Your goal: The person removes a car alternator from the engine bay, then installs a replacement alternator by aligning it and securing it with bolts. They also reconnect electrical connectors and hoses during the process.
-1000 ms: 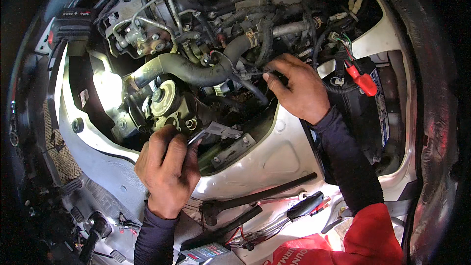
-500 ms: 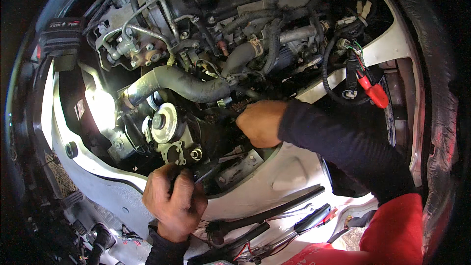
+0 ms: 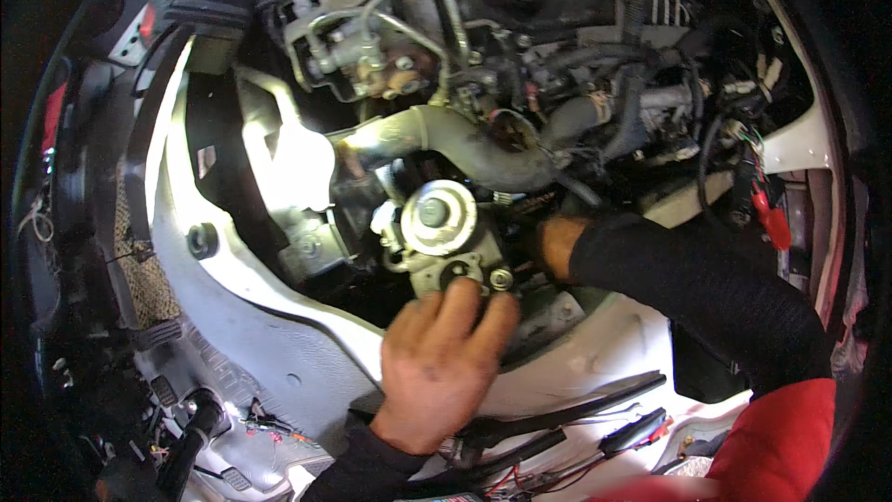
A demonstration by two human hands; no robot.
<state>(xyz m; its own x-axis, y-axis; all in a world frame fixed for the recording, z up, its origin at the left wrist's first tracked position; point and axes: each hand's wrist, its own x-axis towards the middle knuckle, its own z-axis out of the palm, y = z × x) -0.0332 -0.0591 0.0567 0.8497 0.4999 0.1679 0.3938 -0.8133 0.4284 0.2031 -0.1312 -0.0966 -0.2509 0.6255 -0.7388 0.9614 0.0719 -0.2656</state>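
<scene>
A metal housing that looks like a fuel filter head point(image 3: 437, 217), with a round silver top and a central knob, sits low in the engine bay. My left hand point(image 3: 444, 358) is at its near side, palm down. Its curled fingers rest over the housing's bolt flange, and the thumb is hidden. My right hand point(image 3: 560, 246) reaches down behind the housing's right side, its fingers out of sight in the dark gap. Just beyond both hands runs a thick grey curved hose point(image 3: 483, 153).
A glaring work light point(image 3: 297, 163) shines at the left. The engine point(image 3: 548, 0), with metal pipes and hoses, fills the far side. A red-covered connector point(image 3: 769, 218) hangs on wires at the right. Nearer lie a black wiper arm point(image 3: 595, 400) and the pale body edge point(image 3: 307, 325).
The view has swung left, so everything sits further right. My left fingers have stretched further over the flange. My right hand has gone deeper behind the housing, showing less of itself.
</scene>
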